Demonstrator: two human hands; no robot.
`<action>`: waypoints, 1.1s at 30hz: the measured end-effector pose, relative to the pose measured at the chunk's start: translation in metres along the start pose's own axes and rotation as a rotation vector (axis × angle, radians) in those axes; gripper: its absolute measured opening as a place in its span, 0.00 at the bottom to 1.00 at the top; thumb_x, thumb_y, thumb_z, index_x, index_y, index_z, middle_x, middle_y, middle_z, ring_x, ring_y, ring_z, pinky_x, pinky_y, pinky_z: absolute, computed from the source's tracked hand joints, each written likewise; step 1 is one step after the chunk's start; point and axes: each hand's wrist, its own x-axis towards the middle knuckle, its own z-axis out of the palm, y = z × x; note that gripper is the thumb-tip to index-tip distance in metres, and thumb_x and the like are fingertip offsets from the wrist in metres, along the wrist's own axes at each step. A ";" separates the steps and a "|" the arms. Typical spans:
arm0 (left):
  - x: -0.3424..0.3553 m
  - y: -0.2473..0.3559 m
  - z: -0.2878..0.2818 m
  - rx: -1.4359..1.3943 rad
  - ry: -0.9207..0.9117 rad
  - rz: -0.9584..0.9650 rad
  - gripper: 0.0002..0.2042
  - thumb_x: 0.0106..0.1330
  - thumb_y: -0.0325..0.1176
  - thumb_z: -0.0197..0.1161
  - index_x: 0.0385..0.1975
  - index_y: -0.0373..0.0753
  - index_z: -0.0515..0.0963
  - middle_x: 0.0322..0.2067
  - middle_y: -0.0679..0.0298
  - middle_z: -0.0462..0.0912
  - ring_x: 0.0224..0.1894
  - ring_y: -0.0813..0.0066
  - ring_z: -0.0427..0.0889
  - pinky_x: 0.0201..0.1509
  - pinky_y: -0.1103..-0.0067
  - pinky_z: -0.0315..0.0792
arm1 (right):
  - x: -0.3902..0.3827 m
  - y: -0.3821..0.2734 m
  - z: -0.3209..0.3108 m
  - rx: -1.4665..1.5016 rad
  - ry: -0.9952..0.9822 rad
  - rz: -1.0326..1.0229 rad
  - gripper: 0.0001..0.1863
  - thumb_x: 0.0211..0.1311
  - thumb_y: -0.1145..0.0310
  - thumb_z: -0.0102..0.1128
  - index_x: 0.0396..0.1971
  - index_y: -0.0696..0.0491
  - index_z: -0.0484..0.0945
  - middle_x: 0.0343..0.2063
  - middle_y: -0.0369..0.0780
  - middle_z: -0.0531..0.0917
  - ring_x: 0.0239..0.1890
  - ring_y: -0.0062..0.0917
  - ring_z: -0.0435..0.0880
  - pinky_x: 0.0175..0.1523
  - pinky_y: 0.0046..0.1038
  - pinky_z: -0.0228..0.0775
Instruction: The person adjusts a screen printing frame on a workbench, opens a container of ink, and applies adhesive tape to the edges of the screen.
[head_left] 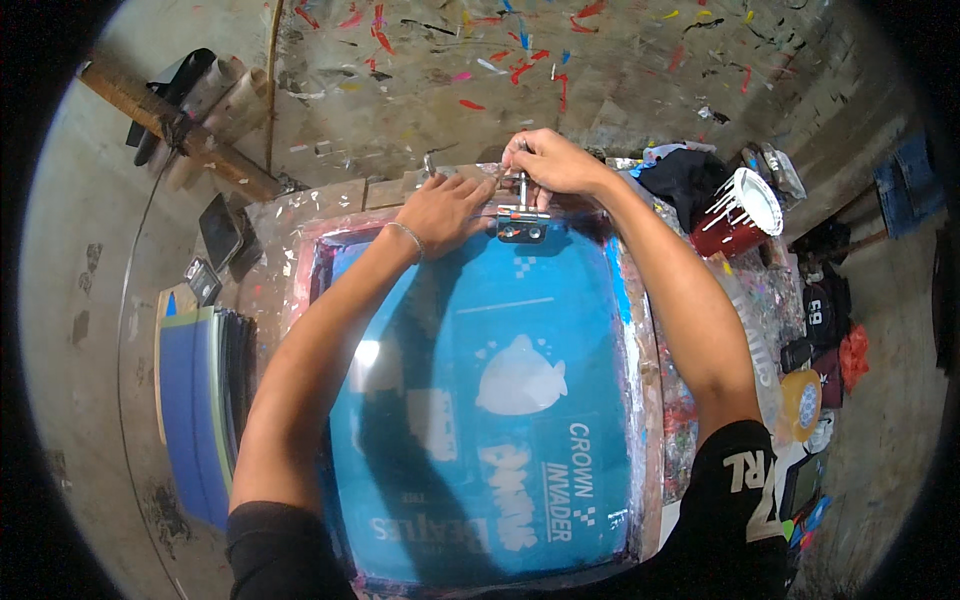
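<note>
A screen printing frame (pixel 645 375) with blue coated mesh (pixel 585 310) lies before me, pale stencil shapes and lettering showing in it. At its far edge sits a metal hinge clamp (pixel 522 228) with an upright screw. My right hand (pixel 556 165) has its fingers closed around the top of that screw. Just left of the clamp, my left hand (pixel 447 212) lies with fingers stretched out over the frame's far rim. A second metal screw handle (pixel 429 164) stands up beyond the left fingers; its base is hidden.
Dark phones or small devices (pixel 220 230) lie left of the frame, above a stack of blue and dark sheets (pixel 190 400). On the right stand a paint-dripped red tub (pixel 738 215), dark cloth (pixel 685 185) and a tape roll (pixel 801 403). A paint-marked wall (pixel 480 75) rises behind.
</note>
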 end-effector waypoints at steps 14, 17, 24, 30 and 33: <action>0.003 -0.006 -0.004 -0.206 -0.054 -0.040 0.22 0.64 0.47 0.59 0.53 0.41 0.68 0.48 0.53 0.77 0.55 0.57 0.74 0.61 0.62 0.63 | 0.009 -0.003 0.008 -0.036 -0.041 0.017 0.11 0.68 0.69 0.45 0.39 0.61 0.73 0.25 0.42 0.79 0.17 0.26 0.81 0.20 0.27 0.79; 0.002 -0.010 -0.003 -0.186 -0.038 -0.014 0.24 0.63 0.48 0.61 0.53 0.40 0.67 0.48 0.53 0.77 0.54 0.56 0.74 0.60 0.62 0.63 | 0.016 -0.003 0.013 -0.038 -0.039 0.008 0.12 0.68 0.69 0.45 0.37 0.62 0.73 0.23 0.41 0.78 0.16 0.26 0.81 0.20 0.28 0.78; 0.002 -0.008 0.003 -0.160 0.028 -0.079 0.35 0.59 0.52 0.63 0.55 0.32 0.59 0.46 0.45 0.77 0.50 0.50 0.76 0.57 0.63 0.67 | 0.025 0.001 0.016 -0.148 0.120 0.045 0.12 0.58 0.73 0.48 0.31 0.66 0.79 0.25 0.49 0.83 0.19 0.33 0.85 0.24 0.34 0.78; 0.005 -0.017 0.011 -0.265 0.079 -0.021 0.37 0.55 0.41 0.70 0.57 0.34 0.53 0.45 0.45 0.80 0.51 0.45 0.76 0.57 0.61 0.66 | 0.027 -0.004 0.029 -0.239 0.251 0.063 0.13 0.57 0.73 0.51 0.30 0.68 0.79 0.24 0.53 0.83 0.18 0.37 0.85 0.28 0.36 0.78; 0.008 -0.025 0.004 -0.375 -0.061 -0.045 0.38 0.54 0.36 0.71 0.58 0.35 0.52 0.45 0.43 0.79 0.52 0.44 0.76 0.57 0.61 0.66 | 0.027 -0.008 0.033 -0.313 0.244 0.066 0.13 0.58 0.73 0.51 0.30 0.69 0.79 0.23 0.56 0.83 0.19 0.38 0.86 0.30 0.35 0.79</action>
